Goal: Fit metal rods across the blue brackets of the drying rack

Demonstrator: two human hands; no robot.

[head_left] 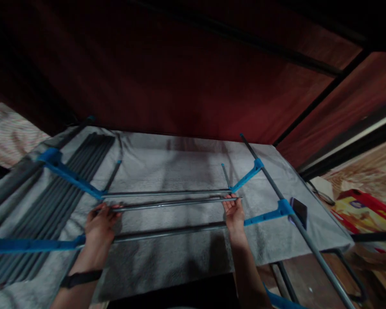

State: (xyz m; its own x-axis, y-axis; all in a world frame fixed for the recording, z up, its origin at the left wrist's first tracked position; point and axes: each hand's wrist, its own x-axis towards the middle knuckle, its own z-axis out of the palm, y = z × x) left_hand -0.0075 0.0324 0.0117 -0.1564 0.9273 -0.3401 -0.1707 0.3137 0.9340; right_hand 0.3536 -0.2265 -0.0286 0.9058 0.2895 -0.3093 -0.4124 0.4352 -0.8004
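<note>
Between my two hands runs a thin grey metal tube point(167, 203), held level above the cloth. My left hand point(100, 223), with a dark band on the wrist, closes its fingers round the tube's left end. At the other end my right hand point(234, 211) grips the tube from below. Just behind it, a second grey tube point(167, 193) joins two blue plastic brackets, one at left point(71, 175) and one at right point(247, 174). Nearer me, a front tube point(170, 232) spans the left front bracket point(35, 244) and the right front bracket point(268, 213).
Several loose grey tubes point(61, 193) lie side by side at left on the grey cloth point(193, 167). A long upright tube point(315, 249) slants past the right edge near a phone point(299, 212). Dark red fabric point(186, 86) hangs behind. A red-and-yellow package point(366, 214) sits at right.
</note>
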